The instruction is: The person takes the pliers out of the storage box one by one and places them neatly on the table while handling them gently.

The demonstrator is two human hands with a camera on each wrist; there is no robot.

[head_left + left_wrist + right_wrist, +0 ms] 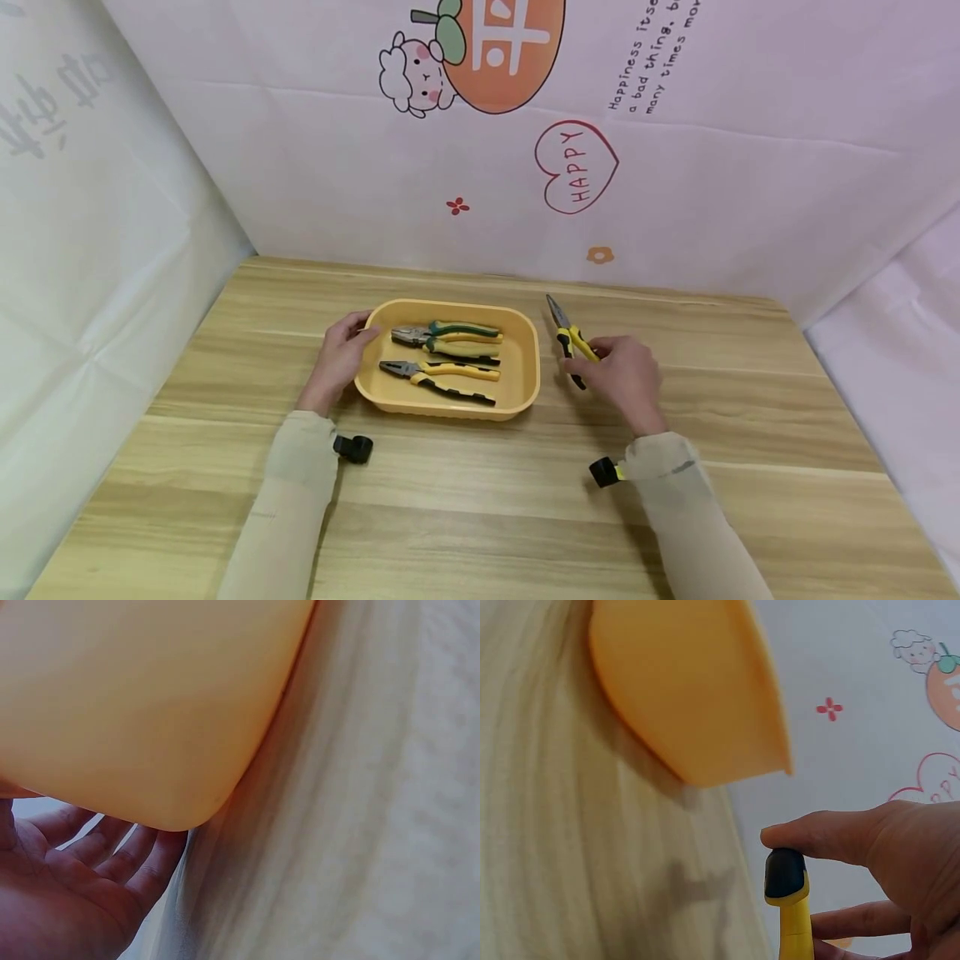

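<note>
A yellow plastic tray (522,400) rests on the table. At its left end, my left hand (342,360) grips the rim, thumb over the edge and fingers along the outer wall. Inside lie combination pliers with green and yellow handles (465,327) and, nearer me, combination pliers with yellow and black handles (459,371), jaws pointing left. To the right of the tray, my right hand (626,377) holds long-nose pliers (558,313) by their yellow and black handles, tip pointing away from me. In the right wrist view, the thumb presses near a handle's black end (786,874).
The wood-grain table (480,500) ends at the back against a white printed cloth (337,183). Cloth also hangs along the left and right sides. A small black camera (358,449) sits on the left wrist and another camera (603,472) on the right wrist.
</note>
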